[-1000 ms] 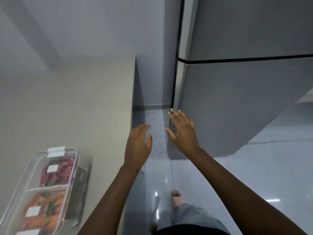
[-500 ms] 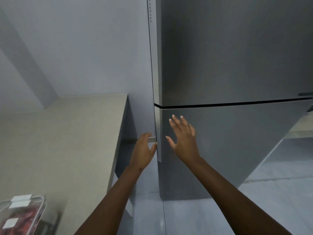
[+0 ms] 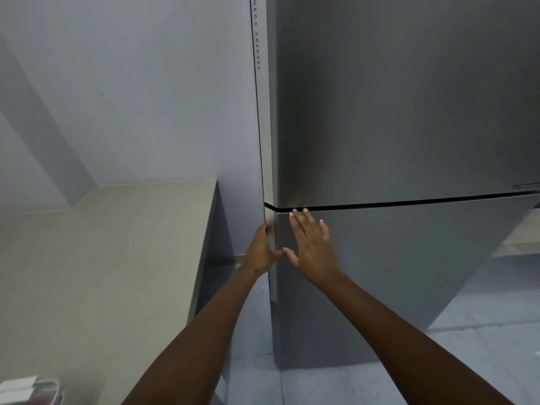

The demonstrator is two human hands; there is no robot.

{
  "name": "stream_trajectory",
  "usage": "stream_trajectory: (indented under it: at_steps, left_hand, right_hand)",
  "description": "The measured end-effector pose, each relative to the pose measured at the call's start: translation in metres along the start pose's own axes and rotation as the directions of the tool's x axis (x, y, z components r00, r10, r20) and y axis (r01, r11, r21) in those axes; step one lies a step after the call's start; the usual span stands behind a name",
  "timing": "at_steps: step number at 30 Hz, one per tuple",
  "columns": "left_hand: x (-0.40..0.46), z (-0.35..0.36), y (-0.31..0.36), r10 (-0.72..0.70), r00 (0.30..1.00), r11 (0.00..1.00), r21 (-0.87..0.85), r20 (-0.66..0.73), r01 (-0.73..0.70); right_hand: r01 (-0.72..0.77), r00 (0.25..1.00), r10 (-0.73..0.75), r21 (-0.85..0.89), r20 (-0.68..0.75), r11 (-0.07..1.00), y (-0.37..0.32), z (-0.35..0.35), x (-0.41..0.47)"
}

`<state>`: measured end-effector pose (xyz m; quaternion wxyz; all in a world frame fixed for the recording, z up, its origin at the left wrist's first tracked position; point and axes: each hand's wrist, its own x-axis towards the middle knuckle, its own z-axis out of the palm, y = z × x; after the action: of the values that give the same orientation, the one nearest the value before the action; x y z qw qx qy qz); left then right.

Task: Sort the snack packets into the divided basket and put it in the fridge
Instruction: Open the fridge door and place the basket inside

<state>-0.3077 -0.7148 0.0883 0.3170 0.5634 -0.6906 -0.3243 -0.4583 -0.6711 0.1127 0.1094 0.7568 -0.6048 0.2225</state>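
While the left hand (image 3: 261, 252) curls its fingers round the fridge (image 3: 409, 258) door's left edge, the right hand (image 3: 314, 247) lies flat, fingers straight, on the door

A single head-worn wide-angle view looks forward and slightly down, close to a tall grey steel fridge (image 3: 394, 127) filling 12 to 3 o'clock. A beige matte countertop (image 3: 102, 258) spreads toward 9 o'clock, both forearms entering from 6 o'clock.

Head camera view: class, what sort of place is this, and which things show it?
Probably a home kitchen: a tall grey steel two-door fridge marked "MEGA FREEZER", a beige stone countertop beside it, and a glossy pale tiled floor.
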Motion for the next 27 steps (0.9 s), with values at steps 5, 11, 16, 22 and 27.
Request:
stream_trajectory:
  at_steps: [5, 11, 16, 22, 27]
  left_hand:
    - [0.016, -0.001, -0.007, -0.043, 0.999, 0.999, 0.008, -0.005, 0.043]
    - [0.020, 0.000, -0.013, -0.031, 0.999, 0.999, 0.041, -0.024, 0.032]
    - [0.023, -0.004, -0.013, -0.013, 1.000, 1.000, 0.008, -0.011, 0.013]
    - [0.002, -0.001, -0.016, 0.066, 0.998, 0.998, -0.007, 0.017, -0.066]
    - [-0.036, 0.005, -0.016, 0.129, 0.991, 0.992, -0.021, 0.029, -0.128]
  right_hand:
    - [-0.014, 0.999, 0.016, -0.066, 0.033, 0.998, -0.009, 0.008, 0.003]
    - [-0.033, 0.998, 0.038, -0.115, 0.047, 0.993, -0.013, 0.006, 0.009]
    - [-0.088, 0.995, 0.092, -0.094, 0.045, 0.992, -0.020, 0.005, 0.010]
    - [-0.157, 0.986, 0.157, -0.010, -0.053, 0.987, -0.021, 0.001, 0.004]
    - [-0.169, 0.980, 0.170, 0.025, -0.102, 0.985, -0.024, -0.006, -0.026]
